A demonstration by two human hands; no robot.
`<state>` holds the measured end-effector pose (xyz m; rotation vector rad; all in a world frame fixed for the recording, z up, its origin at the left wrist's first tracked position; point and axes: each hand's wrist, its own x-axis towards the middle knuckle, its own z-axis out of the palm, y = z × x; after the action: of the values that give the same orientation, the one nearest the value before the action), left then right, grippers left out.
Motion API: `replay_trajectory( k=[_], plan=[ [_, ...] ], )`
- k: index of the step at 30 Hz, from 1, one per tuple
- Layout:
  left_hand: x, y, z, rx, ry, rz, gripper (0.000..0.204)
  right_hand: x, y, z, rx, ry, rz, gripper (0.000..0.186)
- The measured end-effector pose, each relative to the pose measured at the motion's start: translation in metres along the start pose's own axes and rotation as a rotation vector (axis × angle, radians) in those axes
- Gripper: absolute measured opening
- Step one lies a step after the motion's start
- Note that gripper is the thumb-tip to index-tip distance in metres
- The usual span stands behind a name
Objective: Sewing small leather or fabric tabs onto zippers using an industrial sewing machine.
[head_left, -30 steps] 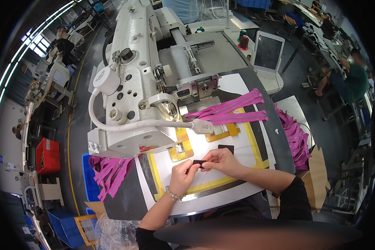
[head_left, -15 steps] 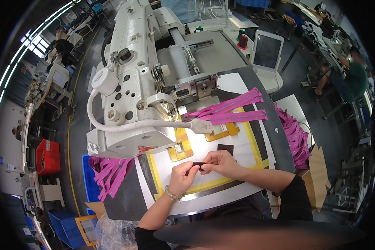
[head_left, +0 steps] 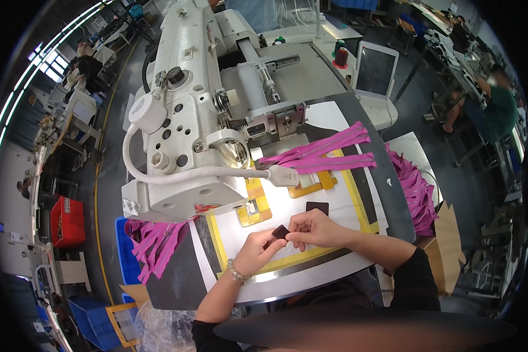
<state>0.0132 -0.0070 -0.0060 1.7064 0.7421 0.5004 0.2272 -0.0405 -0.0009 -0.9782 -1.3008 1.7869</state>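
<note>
A small dark square patch (head_left: 280, 232) is pinched between my two hands above the white work surface. My left hand (head_left: 258, 251), with a beaded bracelet at the wrist, grips its left edge between thumb and fingers. At its right corner the fingertips of my right hand (head_left: 314, 229) are closed on it. Just beyond my right hand a second dark square piece (head_left: 317, 207) lies flat, partly covered by that hand. Pink zipper strips (head_left: 328, 151) lie across the plate under the sewing machine head (head_left: 188, 141), past my hands.
Yellow-taped metal clamps (head_left: 253, 212) sit under the machine head. More pink strips hang at the left (head_left: 157, 243) above a blue bin (head_left: 125, 252); a pink heap (head_left: 413, 190) lies at right near a cardboard box (head_left: 443, 252). A screen (head_left: 375, 70) and thread spools (head_left: 341, 57) stand behind.
The dark patch has been tilted up, so more of its flat face shows between my fingers. My left fingers have loosened their curl a little; the machine and strips have not moved.
</note>
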Motion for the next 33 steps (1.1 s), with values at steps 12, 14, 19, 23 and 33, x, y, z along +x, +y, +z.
replay_trajectory(
  k=[12, 14, 19, 23, 33],
  plan=[
    [0.002, 0.002, 0.002, 0.034, 0.088, 0.013, 0.025, 0.000, 0.002, -0.002, 0.026, 0.003, 0.018, 0.016],
    [0.002, 0.002, 0.002, 0.020, 0.070, -0.016, 0.026, 0.000, 0.000, -0.002, 0.007, 0.001, 0.024, 0.016],
    [0.001, -0.002, 0.004, -0.047, 0.050, -0.048, 0.027, -0.001, 0.002, -0.002, 0.008, -0.010, 0.037, 0.015],
    [0.001, -0.004, 0.005, -0.036, 0.048, -0.048, 0.028, -0.001, 0.005, -0.002, 0.014, -0.013, 0.041, 0.015],
    [0.006, 0.002, -0.021, -0.057, -0.094, -0.069, 0.035, 0.020, -0.011, -0.007, -0.134, -0.104, 0.185, 0.019]
  ],
)
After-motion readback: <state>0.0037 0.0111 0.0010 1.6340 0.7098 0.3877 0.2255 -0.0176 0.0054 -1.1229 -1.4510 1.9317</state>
